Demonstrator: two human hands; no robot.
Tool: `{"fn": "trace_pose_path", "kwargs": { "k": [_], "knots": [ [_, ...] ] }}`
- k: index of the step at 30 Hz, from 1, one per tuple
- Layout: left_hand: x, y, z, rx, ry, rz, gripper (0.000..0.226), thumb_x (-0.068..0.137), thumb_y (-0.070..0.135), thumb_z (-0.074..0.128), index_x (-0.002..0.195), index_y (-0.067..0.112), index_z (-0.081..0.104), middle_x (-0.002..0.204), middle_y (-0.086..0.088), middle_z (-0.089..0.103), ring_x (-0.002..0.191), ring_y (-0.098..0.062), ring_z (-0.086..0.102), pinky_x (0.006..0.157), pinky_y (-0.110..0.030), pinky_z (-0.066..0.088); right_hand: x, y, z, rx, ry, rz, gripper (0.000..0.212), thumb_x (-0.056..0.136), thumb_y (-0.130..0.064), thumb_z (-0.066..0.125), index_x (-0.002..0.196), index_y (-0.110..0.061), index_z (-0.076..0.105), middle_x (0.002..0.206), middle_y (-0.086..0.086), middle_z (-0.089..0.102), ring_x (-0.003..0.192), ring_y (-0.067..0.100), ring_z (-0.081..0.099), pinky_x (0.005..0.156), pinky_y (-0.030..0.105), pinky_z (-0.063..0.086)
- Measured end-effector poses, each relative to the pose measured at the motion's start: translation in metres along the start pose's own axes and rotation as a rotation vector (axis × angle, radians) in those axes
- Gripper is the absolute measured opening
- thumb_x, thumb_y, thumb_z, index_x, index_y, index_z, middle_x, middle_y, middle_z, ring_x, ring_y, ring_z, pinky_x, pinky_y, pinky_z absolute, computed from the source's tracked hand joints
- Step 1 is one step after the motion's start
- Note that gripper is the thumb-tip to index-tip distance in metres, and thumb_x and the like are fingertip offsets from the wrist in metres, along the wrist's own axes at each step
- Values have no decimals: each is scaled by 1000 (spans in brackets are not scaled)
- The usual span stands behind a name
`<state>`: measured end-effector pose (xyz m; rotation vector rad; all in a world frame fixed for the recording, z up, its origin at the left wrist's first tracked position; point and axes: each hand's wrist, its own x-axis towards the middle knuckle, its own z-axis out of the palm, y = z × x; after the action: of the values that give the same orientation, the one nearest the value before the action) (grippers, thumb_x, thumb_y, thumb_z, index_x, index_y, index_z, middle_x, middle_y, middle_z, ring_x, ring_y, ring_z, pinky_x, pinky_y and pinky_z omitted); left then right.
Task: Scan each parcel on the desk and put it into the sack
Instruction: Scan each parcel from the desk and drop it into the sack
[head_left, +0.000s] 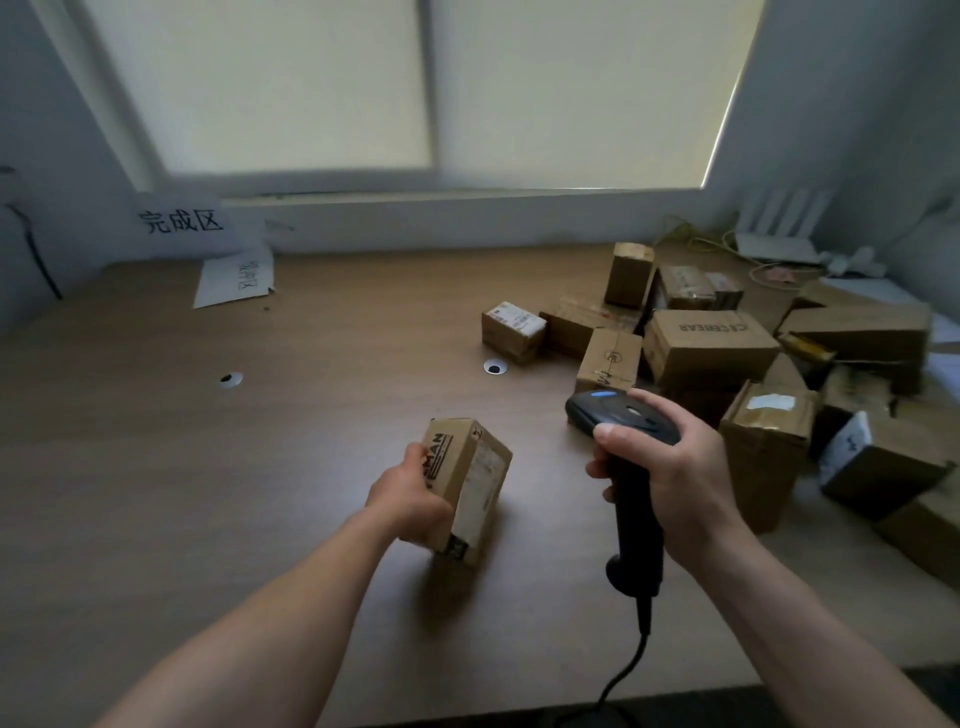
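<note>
The left hand (410, 499) grips a small box (467, 488) above the desk's (260, 467) front middle (label side up), the right hand (670, 467) holds the scanner (623, 421), so scanning looks next, needing careful aim.

The bare left forearm (270, 613) and the bare right forearm (810, 613) show uncovered along their whole visible length, from the lower edge of the view up to the wrists, both slim and smooth. The left hand (410, 501) and the right hand (675, 467) are likewise bare. The right hand's thumb (608, 432) has a short, plain nail. Both arms lie in soft, dim shade.
</note>
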<state>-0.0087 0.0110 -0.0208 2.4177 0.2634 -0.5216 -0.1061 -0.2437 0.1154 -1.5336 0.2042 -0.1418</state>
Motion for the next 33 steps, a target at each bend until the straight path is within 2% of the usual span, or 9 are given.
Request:
{"fn": "trace_pose_path", "kwargs": {
  "k": [4,9,12,15,17,20,24,27,33],
  "knots": [
    [-7,-8,-30,-382,21,84,94,70,8,76,146,39,30,122,-2,54,111,-30,58,77,-50,63,-8,-3,23,-3,-10,-22,54,81,-13,79,130,-22,56,98,11,72,77,33,73,60,35,57],
    [-20,-3,-72,-602,85,193,99,66,10,76,147,44,31,125,-14,59,110,-37,62,69,-51,64,-15,-18,52,-6,-71,-77,59,81,-11,79,133,-20,53,99,14,71,75,30,74,59,34,58],
    [-34,1,-93,-658,119,234,98,72,5,75,149,43,29,123,-16,60,107,-37,64,67,-45,64,-20,-33,65,-15,-119,-119,58,81,-13,80,132,-22,53,100,15,71,73,28,73,59,33,58],
    [-52,6,-110,-699,175,258,98,69,4,74,150,40,31,117,-17,64,100,-34,67,61,-39,62,-29,-48,72,1,-164,-164,43,82,-11,79,114,-30,57,93,16,70,67,24,71,56,31,57],
    [-64,8,-118,-719,206,261,99,65,6,72,149,39,33,113,-19,66,95,-34,69,59,-39,61,-37,-57,75,27,-191,-179,42,77,-16,83,106,-33,58,89,17,70,65,23,70,55,31,56],
    [-84,8,-125,-760,243,267,101,61,7,70,149,40,33,108,-21,67,91,-37,70,60,-42,61,-51,-67,75,41,-222,-185,61,63,-27,78,120,-25,58,89,18,70,65,26,69,55,31,54],
    [-113,8,-125,-790,283,270,102,55,10,68,147,39,35,104,-19,67,86,-35,70,62,-45,61,-67,-75,67,44,-260,-200,79,62,-27,77,136,-13,55,87,17,70,63,26,69,54,31,53],
    [-136,9,-120,-813,309,279,99,55,10,67,146,37,37,96,-19,67,78,-33,68,60,-43,60,-82,-80,57,80,-283,-188,83,61,-24,78,139,-11,54,77,12,71,60,25,67,51,32,52],
    [-181,9,-107,-831,366,288,101,58,8,67,148,37,34,106,-22,67,84,-34,70,58,-40,59,-114,-87,37,119,-334,-176,85,59,-23,78,139,-11,54,72,13,70,59,26,66,50,34,51]
  ]
}}
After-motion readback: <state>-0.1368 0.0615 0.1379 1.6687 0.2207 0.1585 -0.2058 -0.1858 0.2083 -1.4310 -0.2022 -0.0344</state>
